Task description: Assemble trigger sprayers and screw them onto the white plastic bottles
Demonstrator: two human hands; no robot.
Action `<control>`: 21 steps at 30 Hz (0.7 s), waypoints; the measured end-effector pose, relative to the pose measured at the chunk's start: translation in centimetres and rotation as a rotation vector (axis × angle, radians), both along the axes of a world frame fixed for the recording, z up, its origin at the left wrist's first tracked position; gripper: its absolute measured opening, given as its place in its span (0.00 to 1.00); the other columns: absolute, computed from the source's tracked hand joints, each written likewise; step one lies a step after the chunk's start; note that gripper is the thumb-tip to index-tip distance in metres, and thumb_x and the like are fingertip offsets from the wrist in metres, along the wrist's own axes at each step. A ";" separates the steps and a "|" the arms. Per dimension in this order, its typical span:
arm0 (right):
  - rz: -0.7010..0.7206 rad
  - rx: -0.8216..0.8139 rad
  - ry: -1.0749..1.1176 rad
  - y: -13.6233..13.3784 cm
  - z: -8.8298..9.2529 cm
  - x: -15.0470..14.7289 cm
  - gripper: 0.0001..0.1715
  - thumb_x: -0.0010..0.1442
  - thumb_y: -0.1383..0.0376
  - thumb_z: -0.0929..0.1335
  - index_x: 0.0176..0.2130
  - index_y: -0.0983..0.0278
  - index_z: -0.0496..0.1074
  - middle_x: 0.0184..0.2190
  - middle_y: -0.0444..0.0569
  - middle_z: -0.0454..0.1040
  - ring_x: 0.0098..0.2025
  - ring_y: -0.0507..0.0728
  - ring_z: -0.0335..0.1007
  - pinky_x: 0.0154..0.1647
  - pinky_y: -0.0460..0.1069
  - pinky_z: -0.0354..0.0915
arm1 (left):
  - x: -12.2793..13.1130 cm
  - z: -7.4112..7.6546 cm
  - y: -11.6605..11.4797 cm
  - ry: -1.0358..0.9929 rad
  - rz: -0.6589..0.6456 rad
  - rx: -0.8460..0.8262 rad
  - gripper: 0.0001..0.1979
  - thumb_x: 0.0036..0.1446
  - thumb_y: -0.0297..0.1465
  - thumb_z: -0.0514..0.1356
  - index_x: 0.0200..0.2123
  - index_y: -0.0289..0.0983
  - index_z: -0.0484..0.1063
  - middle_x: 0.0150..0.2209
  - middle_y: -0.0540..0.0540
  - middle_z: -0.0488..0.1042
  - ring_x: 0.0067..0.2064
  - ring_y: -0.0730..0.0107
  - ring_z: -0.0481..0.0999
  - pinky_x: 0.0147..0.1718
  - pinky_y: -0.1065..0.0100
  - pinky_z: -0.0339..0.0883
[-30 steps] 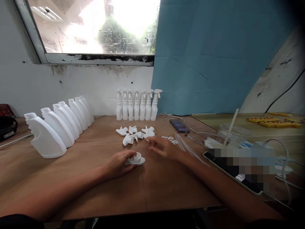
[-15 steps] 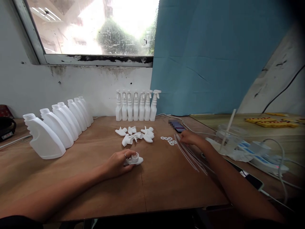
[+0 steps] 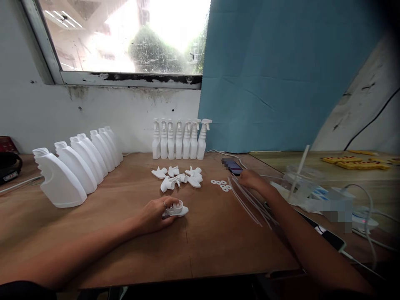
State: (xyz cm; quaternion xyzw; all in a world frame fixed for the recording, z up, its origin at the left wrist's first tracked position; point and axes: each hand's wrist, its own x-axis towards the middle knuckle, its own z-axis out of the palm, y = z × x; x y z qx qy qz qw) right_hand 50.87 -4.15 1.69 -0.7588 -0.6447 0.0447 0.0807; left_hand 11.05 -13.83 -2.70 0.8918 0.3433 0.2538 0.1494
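My left hand (image 3: pixel 158 210) grips a white trigger spray head (image 3: pixel 180 208), lying on its side on the table with its round collar facing up. Thumb and fingers close round it. On the right, my right hand (image 3: pixel 250 180) pinches the upper end of a thin clear tube, its fingertips partly hidden. Several more such tubes (image 3: pixel 243 202) lie slantwise below that hand. Small white ring washers (image 3: pixel 222 186) sit just left of the tubes. Beyond my left hand is a loose cluster of white spray heads (image 3: pixel 178 178).
Several white bottles without heads (image 3: pixel 64 183) stand in a row at left. Against the wall is a line of bottles with spray heads (image 3: pixel 178 143). A phone (image 3: pixel 233 166) lies behind my right hand. A plastic cup with a straw (image 3: pixel 300 183), cables and another phone (image 3: pixel 331 237) are at right.
My right hand has shifted slightly to the right, and the upper ends of some tubes have moved with it, spreading from the others. My left hand keeps its hold on the spray head.
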 end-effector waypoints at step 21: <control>0.557 0.206 1.025 -5.4 -0.3 -11.2 0.22 0.59 0.49 0.66 0.33 0.65 0.73 0.23 0.45 0.71 0.21 0.50 0.65 0.19 0.44 0.58 | -0.1 0.0 0.1 -0.031 -0.003 -0.040 0.23 0.55 0.33 0.60 0.55 0.43 0.63 0.47 0.47 0.73 0.43 0.67 0.74 0.43 0.68 0.67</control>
